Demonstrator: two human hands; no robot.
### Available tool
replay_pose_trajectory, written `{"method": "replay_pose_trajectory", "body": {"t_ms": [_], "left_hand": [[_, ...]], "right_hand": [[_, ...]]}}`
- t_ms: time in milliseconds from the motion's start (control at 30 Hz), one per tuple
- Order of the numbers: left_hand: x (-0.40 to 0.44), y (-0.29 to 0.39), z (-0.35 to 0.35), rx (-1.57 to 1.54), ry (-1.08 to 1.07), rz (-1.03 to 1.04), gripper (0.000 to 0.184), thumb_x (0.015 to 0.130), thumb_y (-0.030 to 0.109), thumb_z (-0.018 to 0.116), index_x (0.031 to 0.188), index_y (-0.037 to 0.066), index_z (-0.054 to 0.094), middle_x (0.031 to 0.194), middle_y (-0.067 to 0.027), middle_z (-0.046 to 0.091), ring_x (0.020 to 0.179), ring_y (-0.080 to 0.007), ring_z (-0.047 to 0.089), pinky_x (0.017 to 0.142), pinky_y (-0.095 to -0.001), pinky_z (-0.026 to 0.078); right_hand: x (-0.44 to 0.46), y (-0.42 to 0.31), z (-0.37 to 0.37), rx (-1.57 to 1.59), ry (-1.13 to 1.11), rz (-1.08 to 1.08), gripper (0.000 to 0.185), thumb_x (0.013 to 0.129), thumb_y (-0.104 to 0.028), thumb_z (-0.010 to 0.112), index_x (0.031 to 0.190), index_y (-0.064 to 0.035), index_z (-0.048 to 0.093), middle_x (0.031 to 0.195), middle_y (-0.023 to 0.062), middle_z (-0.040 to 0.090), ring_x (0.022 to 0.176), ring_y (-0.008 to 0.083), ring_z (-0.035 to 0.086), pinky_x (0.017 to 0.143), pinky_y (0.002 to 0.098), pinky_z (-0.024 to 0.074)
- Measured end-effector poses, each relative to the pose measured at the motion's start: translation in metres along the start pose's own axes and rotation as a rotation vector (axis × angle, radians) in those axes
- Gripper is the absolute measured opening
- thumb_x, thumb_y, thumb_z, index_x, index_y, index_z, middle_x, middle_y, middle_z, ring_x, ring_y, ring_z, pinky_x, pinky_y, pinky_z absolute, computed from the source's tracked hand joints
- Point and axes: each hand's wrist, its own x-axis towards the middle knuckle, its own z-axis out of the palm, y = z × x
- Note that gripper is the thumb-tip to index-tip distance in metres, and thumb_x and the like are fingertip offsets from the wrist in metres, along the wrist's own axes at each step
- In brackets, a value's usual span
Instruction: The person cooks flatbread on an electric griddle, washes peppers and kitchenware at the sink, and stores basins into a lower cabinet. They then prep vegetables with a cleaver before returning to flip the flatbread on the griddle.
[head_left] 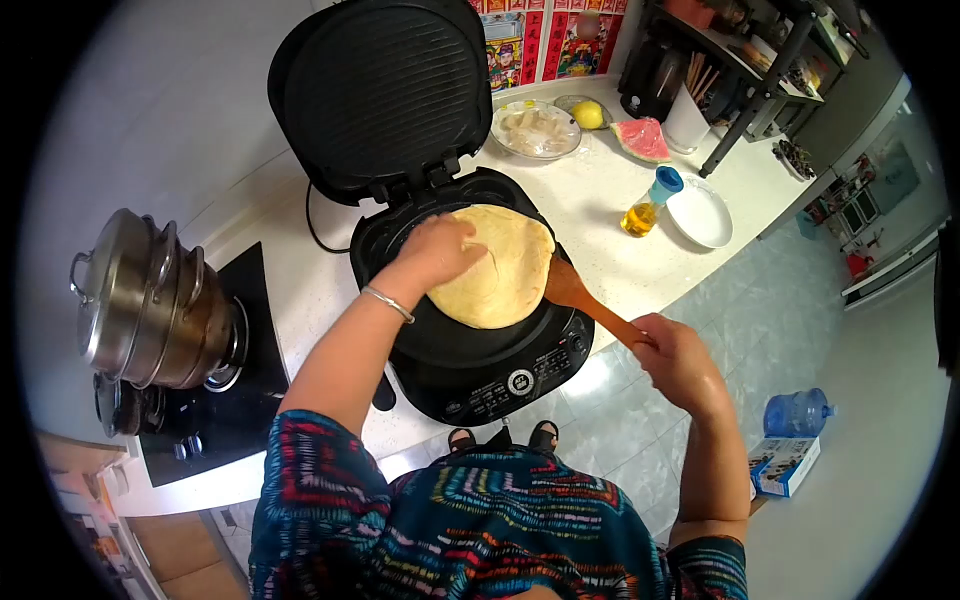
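Observation:
A round, pale yellow flatbread (492, 285) lies in the lower pan of an open black electric griddle (440, 345), lifted slightly along its right edge. My left hand (440, 250) rests on the flatbread's upper left part, thumb and fingers apart, with a bangle on the wrist. In my right hand (680, 362) is the handle of a wooden spatula (600, 312). The spatula's blade meets the right edge of the flatbread, and part of it may be underneath; I cannot tell how far.
The griddle's ridged lid (380, 90) stands raised behind the pan. On the left, a stacked steel steamer pot (160, 300) sits on a black cooktop (215, 430). To the right are an oil bottle (645, 208), a white plate (700, 215), watermelon (641, 140) and a covered dish (536, 130).

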Motion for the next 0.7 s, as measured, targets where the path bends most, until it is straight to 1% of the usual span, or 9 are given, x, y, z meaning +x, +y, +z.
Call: {"method": "replay_pose_trajectory", "body": {"t_ms": [33,100,200,267,433,500,567,633,700], "left_hand": [[-0.004,0.000,0.009,0.039,-0.011,0.062,0.033,0.072,0.029,0.058,0.094,0.004,0.059,0.100,-0.0143,0.054,0.097,-0.0297,0.049,0.085,-0.0365,0.038],[-0.014,-0.001,0.008,0.067,-0.031,0.063,0.034,0.071,0.028,0.059,0.096,0.005,0.058,0.101,-0.0136,0.053,0.098,-0.0290,0.048,0.086,-0.0365,0.037],[-0.035,-0.002,-0.006,0.152,-0.094,0.049,0.037,0.069,0.027,0.060,0.099,0.006,0.057,0.102,-0.0129,0.052,0.100,-0.0280,0.048,0.088,-0.0366,0.035],[-0.046,-0.010,-0.008,0.228,-0.132,0.041,0.039,0.068,0.026,0.060,0.100,0.006,0.055,0.101,-0.0138,0.052,0.099,-0.0284,0.048,0.086,-0.0377,0.036],[-0.050,-0.021,-0.015,0.191,-0.081,-0.038,0.044,0.066,0.026,0.063,0.103,0.004,0.054,0.101,-0.0154,0.053,0.096,-0.0305,0.050,0.083,-0.0360,0.040],[-0.053,-0.025,-0.017,0.138,-0.030,-0.004,0.047,0.066,0.030,0.063,0.104,0.005,0.055,0.098,-0.0139,0.054,0.100,-0.0274,0.049,0.087,-0.0365,0.037],[-0.057,-0.020,-0.019,0.126,-0.057,0.015,0.050,0.064,0.029,0.065,0.105,0.004,0.054,0.098,-0.0143,0.054,0.100,-0.0274,0.049,0.088,-0.0361,0.036],[-0.060,-0.020,-0.017,0.237,-0.131,0.056,0.051,0.062,0.028,0.067,0.105,0.004,0.054,0.098,-0.0146,0.054,0.100,-0.0274,0.049,0.089,-0.0361,0.035],[-0.062,-0.021,-0.014,0.257,-0.090,0.082,0.050,0.061,0.028,0.068,0.103,0.004,0.055,0.098,-0.0145,0.054,0.099,-0.0274,0.049,0.087,-0.0356,0.037]], "right_hand": [[0.004,0.000,0.005,0.016,-0.021,0.013,0.017,0.074,-0.010,0.053,0.088,-0.0001,0.056,0.074,0.0170,0.058,0.069,0.0312,0.056,0.062,0.0349,0.0435],[0.008,-0.004,0.008,0.021,-0.014,-0.007,0.017,0.074,-0.010,0.053,0.087,-0.0001,0.055,0.071,0.0166,0.057,0.067,0.0317,0.055,0.061,0.0346,0.0431],[0.008,-0.017,0.010,0.203,-0.110,0.169,0.016,0.074,-0.010,0.054,0.087,-0.0010,0.056,0.071,0.0161,0.057,0.065,0.0280,0.056,0.059,0.0329,0.0431],[0.008,-0.015,0.014,0.290,-0.143,0.079,0.016,0.076,-0.004,0.051,0.091,-0.0026,0.057,0.061,-0.0002,0.048,0.050,0.0080,0.044,0.044,0.0220,0.0383],[0.003,-0.006,-0.014,-0.060,0.015,-0.037,0.015,0.076,-0.003,0.052,0.090,-0.0008,0.057,0.061,0.0032,0.051,0.052,0.0102,0.048,0.047,0.0244,0.0398],[-0.006,-0.012,-0.024,0.127,0.075,0.212,0.014,0.075,-0.003,0.053,0.088,-0.0024,0.059,0.062,0.0015,0.052,0.053,0.0084,0.049,0.044,0.0209,0.0374],[-0.010,0.009,-0.026,0.176,0.036,0.171,0.020,0.077,-0.001,0.049,0.095,-0.0047,0.056,0.066,0.0017,0.053,0.052,0.0077,0.049,0.041,0.0185,0.0359],[-0.010,0.030,-0.009,0.642,0.112,0.016,0.027,0.079,0.002,0.044,0.104,-0.0057,0.050,0.070,0.0030,0.053,0.051,0.0076,0.048,0.040,0.0182,0.0364],[-0.006,0.041,0.016,0.741,0.097,0.069,0.029,0.079,0.002,0.044,0.106,-0.0070,0.044,0.075,0.0040,0.053,0.049,0.0064,0.046,0.040,0.0151,0.0347]]}}
